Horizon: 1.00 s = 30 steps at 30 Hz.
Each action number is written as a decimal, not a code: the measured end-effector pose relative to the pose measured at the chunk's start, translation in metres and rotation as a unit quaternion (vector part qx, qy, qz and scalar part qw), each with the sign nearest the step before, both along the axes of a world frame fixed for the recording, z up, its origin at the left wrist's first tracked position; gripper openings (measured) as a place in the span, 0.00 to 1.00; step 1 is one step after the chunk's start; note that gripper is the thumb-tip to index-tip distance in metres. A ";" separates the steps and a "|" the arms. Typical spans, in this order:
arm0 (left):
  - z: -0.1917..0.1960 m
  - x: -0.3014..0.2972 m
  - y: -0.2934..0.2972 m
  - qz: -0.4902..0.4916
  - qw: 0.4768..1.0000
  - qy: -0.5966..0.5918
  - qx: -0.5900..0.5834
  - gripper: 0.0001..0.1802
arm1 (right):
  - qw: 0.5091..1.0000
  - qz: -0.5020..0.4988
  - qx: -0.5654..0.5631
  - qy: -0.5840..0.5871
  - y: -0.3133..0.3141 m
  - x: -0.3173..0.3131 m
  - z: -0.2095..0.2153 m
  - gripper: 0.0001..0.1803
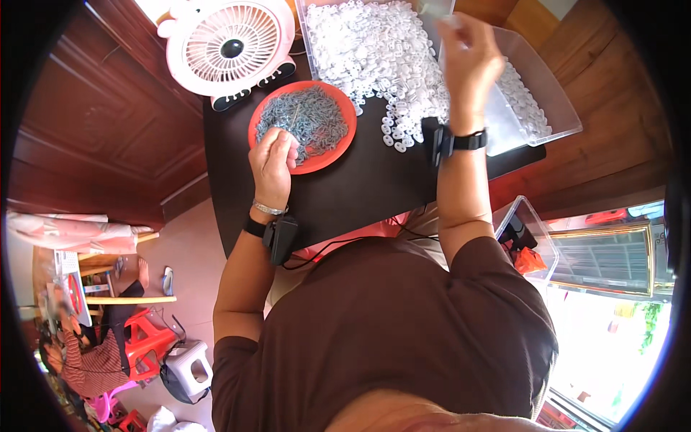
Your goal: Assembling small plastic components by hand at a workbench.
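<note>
My left hand point(273, 160) is closed in a pinch over the near-left rim of an orange-red plate point(345, 147). What its fingertips grip is too small to make out. Many small grey pieces point(306, 119) are heaped on the plate. Farther off on the right, my right hand point(471, 61) is raised between two clear plastic bins, its fingers curled in and slightly blurred. Whatever it pinches cannot be told. Beside it lies a big heap of small white plastic pieces with holes point(381, 54), spilling from the left bin onto the dark tabletop point(345, 205).
A pink fan point(232, 49) stands at the far left of the table. The right clear bin point(558, 108) holds more white pieces. Below the table's right side is another clear bin point(529, 223). Another person point(93, 363) sits at lower left near red stools point(150, 342).
</note>
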<state>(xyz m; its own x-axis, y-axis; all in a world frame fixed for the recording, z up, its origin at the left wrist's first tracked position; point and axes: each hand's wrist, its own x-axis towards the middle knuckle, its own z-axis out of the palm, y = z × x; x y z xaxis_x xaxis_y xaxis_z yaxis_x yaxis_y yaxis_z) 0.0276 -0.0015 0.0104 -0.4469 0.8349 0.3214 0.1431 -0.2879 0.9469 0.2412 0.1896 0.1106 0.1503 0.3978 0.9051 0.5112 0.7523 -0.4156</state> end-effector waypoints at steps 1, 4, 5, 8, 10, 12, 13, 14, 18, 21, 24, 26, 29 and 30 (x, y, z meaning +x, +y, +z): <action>0.000 0.000 -0.001 0.001 1.000 0.003 -0.002 0.15 | 0.996 -0.081 -0.042 0.000 0.008 0.014 0.004 0.17; -0.001 0.000 -0.003 -0.001 1.000 0.003 -0.008 0.15 | 0.955 -0.269 0.105 -0.064 0.026 0.028 -0.003 0.20; 0.000 0.001 -0.001 -0.008 1.000 0.001 -0.008 0.15 | 0.960 -0.234 0.135 -0.070 0.033 0.028 -0.007 0.16; -0.002 -0.001 -0.002 -0.003 1.000 0.001 -0.015 0.16 | 0.993 0.010 0.011 -0.120 0.040 -0.005 -0.041 0.07; -0.003 -0.002 -0.001 0.001 1.000 -0.002 -0.018 0.16 | 0.913 0.169 -0.199 -0.313 0.033 -0.020 -0.054 0.10; -0.003 -0.002 0.000 0.004 1.000 -0.004 -0.019 0.16 | 0.839 0.266 -0.251 -0.402 0.035 -0.030 -0.069 0.11; -0.002 -0.003 0.000 0.002 1.000 -0.001 -0.020 0.16 | 0.800 0.278 -0.274 -0.456 0.035 -0.033 -0.075 0.11; -0.001 -0.003 -0.001 0.001 1.000 0.002 -0.021 0.16 | 0.786 0.283 -0.280 -0.473 0.035 -0.037 -0.081 0.12; 0.000 -0.001 -0.001 -0.001 1.000 0.000 -0.027 0.15 | 0.798 0.257 -0.254 -0.482 0.031 -0.050 -0.098 0.09; 0.000 -0.001 -0.001 -0.008 1.000 0.000 -0.022 0.15 | 0.797 0.185 -0.235 -0.524 0.027 -0.061 -0.097 0.09; -0.001 -0.002 -0.001 -0.004 1.000 0.005 -0.027 0.15 | 0.810 0.159 -0.212 -0.524 0.031 -0.063 -0.107 0.09; -0.001 -0.003 -0.001 -0.008 1.000 0.002 -0.026 0.15 | 0.806 0.140 -0.201 -0.539 0.032 -0.063 -0.108 0.09; -0.003 -0.004 0.001 -0.005 1.000 -0.001 -0.027 0.15 | 0.820 0.133 -0.192 -0.522 0.037 -0.058 -0.108 0.09; -0.003 -0.004 0.001 -0.005 1.000 0.000 -0.026 0.15 | 0.837 0.144 -0.196 -0.490 0.038 -0.057 -0.108 0.09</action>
